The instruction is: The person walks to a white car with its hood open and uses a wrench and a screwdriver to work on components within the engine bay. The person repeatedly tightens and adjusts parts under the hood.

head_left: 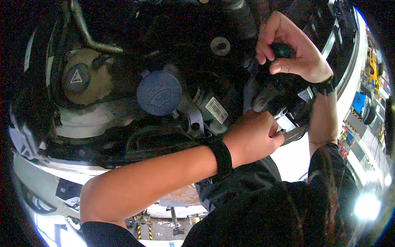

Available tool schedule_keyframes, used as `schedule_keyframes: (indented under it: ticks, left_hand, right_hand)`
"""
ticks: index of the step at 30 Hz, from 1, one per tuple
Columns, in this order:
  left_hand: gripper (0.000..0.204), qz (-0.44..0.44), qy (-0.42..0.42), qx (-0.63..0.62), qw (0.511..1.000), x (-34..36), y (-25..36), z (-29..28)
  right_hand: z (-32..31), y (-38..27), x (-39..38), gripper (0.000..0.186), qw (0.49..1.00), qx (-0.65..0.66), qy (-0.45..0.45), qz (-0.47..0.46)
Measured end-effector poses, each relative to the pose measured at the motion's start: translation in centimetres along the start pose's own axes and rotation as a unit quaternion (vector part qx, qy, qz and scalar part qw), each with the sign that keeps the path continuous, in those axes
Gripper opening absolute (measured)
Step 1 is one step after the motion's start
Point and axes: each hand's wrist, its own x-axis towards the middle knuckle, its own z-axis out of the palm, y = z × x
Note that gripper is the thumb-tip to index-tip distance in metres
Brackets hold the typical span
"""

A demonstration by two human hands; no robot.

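Note:
I am looking into a car's engine bay. My right hand point(290, 47) is high on the right, closed around a dark round-ended tool handle point(281, 50) that points down into the dark engine parts. My left hand point(254, 136) is lower, fingers curled on a small metal wrench point(283, 113) whose open jaw shows just beyond my knuckles. Both wrists wear black bands. What the two tools touch is hidden in shadow between the hands.
A blue round cap point(159, 93) sits mid-bay, with a yellowish reservoir and its black cap with a warning triangle point(76, 76) to the left. A white barcode label point(216, 110) lies near my left hand. The white car body edge point(349, 70) curves on the right; a workshop floor lies beyond.

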Motion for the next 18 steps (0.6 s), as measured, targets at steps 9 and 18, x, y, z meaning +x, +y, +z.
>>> schedule_keyframes:
  ticks: [9,18]
  left_hand:
    - [0.037,0.004,-0.003,-0.004,1.000,0.0,0.0,-0.2]
    - [0.036,0.017,0.014,-0.029,0.999,-0.1,-0.1,-0.1]
  right_hand:
    - [-0.7,1.4,0.6,0.039,0.994,0.054,-0.067,-0.069]
    - [0.2,-0.3,0.5,0.038,0.998,0.035,-0.042,0.042]
